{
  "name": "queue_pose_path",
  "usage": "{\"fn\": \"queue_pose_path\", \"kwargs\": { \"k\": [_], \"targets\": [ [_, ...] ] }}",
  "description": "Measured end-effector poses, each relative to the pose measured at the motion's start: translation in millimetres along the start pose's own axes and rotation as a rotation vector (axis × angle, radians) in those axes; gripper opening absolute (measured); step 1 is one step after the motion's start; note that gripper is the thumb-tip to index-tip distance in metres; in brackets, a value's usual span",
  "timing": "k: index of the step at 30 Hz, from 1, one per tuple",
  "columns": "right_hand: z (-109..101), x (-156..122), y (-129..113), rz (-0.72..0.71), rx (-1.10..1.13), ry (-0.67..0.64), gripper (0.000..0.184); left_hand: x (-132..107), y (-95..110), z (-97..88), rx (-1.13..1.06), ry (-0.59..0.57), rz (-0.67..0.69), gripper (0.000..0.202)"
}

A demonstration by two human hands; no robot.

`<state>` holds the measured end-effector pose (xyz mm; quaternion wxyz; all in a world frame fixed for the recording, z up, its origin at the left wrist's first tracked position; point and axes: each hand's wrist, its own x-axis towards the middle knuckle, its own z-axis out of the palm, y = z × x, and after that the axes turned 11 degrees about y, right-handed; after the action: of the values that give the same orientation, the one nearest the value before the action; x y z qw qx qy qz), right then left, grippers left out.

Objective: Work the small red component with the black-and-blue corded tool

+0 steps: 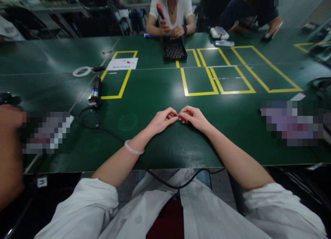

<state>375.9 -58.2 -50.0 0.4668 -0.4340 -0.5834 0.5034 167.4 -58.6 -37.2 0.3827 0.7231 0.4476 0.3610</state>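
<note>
Grip, both hands: narrow, thumb + fingertips pinched. L hand and R hand meet fingertip to fingertip on a tiny pinkish-red/dark piece, held btwn them just above the tabletop, nr its front edge, approx. centre. Too small + part hidden by fingers, so can't ID it.

Pale bracelet on L wrist; R wrist bare. White sleeves end nr elbows.

To the L, well apart from the hands: dark cyl. tool w/ blue band, on the tabletop. Black cable loops from its near end, runs under L forearm, hangs over the front edge.

Beyond tool: white coil, plus a printed sheet lying across a yellow outline. More yellow outlines to the R.

Far side: black tray in front of co-worker in white top, who has a red/black tool upright in one hand. 2nd co-worker, dark top, at far R.
</note>
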Motion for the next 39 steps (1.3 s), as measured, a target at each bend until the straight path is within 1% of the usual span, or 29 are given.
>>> {"fn": "queue_pose_path", "kwargs": {
  "k": [4, 8, 12, 17, 21, 25, 28, 31, 33, 36, 37, 39],
  "targets": [
    [0, 0, -1, 0.086, 0.045, -0.017, 0.042, -1, 2, 1.3, 0.027, -0.012, 0.011, 0.037],
    [0, 0, -2, 0.106, 0.071, -0.027, 0.042, -1, 2, 2.1, 0.006, -0.012, 0.008, 0.037],
    [2, 0, 0, 0.044, 0.075, -0.02, 0.036, 0, 0, 0.7, -0.061, 0.01, -0.002, 0.033],
    [3, 0, 4, -0.028, 0.06, -0.014, 0.033, 1, -2, -2.7, -0.032, 0.061, 0.035, 0.028],
    [2, 0, 6, -0.081, -0.058, -0.008, 0.029, 1, -2, -2.2, -0.019, 0.069, 0.027, 0.028],
    [1, -1, 6, -0.1, -0.157, -0.016, 0.025, 1, 0, -2.2, 0.02, 0.07, 0.043, 0.027],
    [-1, -1, 6, -0.107, -0.193, -0.002, 0.024, 4, 0, -9.2, 0.094, 0.126, 0.076, 0.025],
    [-1, 0, 6, -0.105, -0.217, -0.004, 0.024, 10, -9, -29.3, 0.17, 0.255, 0.101, 0.025],
    [-1, 0, 6, -0.109, -0.235, -0.008, 0.024, 16, -20, -52.6, 0.238, 0.366, 0.108, 0.027],
    [-1, -1, 4, -0.117, -0.254, -0.009, 0.023, 22, -41, -102.1, 0.468, 0.544, 0.091, 0.031],
    [-1, -1, 4, -0.118, -0.255, -0.01, 0.023, 22, -47, -121.4, 0.587, 0.593, 0.058, 0.032],
    [0, -1, 3, -0.117, -0.251, -0.014, 0.023, 18, -60, -161.1, 0.842, 0.638, -0.074, 0.045]
  ]
}}
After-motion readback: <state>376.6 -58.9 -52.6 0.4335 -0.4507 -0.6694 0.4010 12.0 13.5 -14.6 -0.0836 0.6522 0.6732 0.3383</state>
